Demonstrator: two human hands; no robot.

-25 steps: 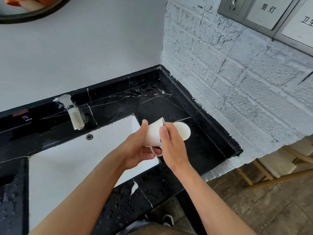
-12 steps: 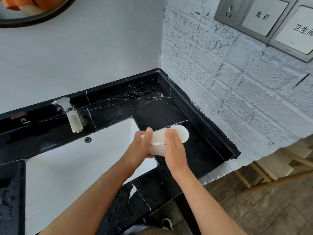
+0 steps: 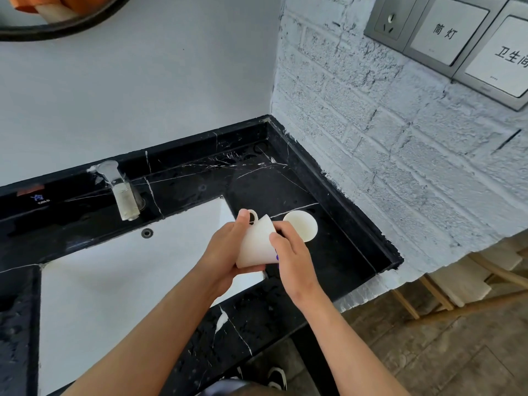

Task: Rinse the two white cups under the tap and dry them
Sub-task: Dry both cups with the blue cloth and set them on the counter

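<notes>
Fingers [image 3: 243, 221] of the left hand [image 3: 225, 252] and right hand [image 3: 291, 252] clamp a tilted white cup [image 3: 257, 244] from both sides above the sink's [image 3: 114, 281] right edge; just beyond it, a second white cup [image 3: 301, 225] rests on the black worktop [image 3: 343, 238]. Farther back left stands the tap [image 3: 123, 192], no water visible.

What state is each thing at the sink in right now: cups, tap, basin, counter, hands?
Held cup: tilted, handle up, off the counter.
Second cup: on the counter, beside the held one.
Tap: no water running.
Basin: no standing water visible.
Counter: wet with droplets.
Left hand: grip on the held cup.
Right hand: grip on the held cup.
</notes>
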